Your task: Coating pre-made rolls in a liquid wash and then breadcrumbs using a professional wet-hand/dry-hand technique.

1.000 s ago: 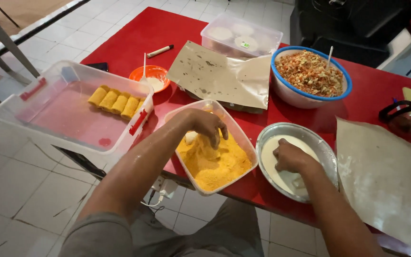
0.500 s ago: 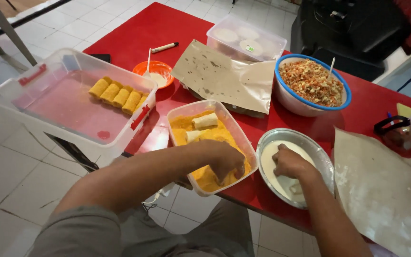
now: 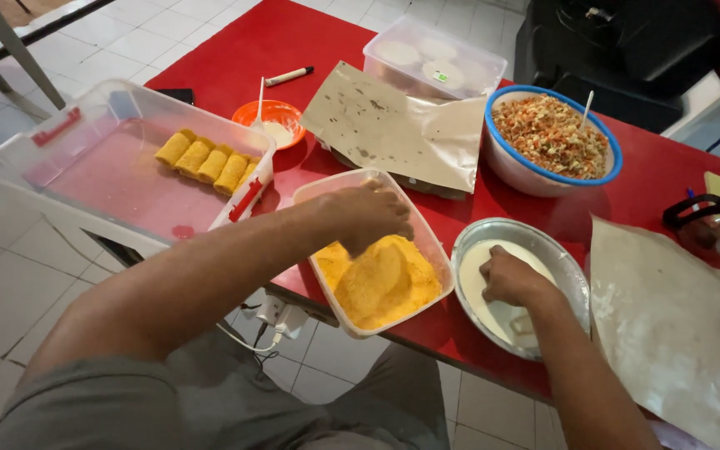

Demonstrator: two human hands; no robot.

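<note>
My left hand is cupped, fingers down, over the far end of a clear square container of orange-yellow breadcrumbs; whatever lies under it is hidden. Fingers curled, my right hand rests in a metal bowl of white batter. A pale roll lies in the batter beside the wrist. Both containers stand near the front edge of the red table.
At left, a large clear tub holds several crumbed rolls. Behind it stand an orange bowl with a spoon, a blue-rimmed bowl of chopped filling and a lidded box. Stained paper sheets lie nearby.
My left hand moved from the near part of the breadcrumb container to its far end, covering the rolls that showed there. My right hand stayed in the batter bowl.
</note>
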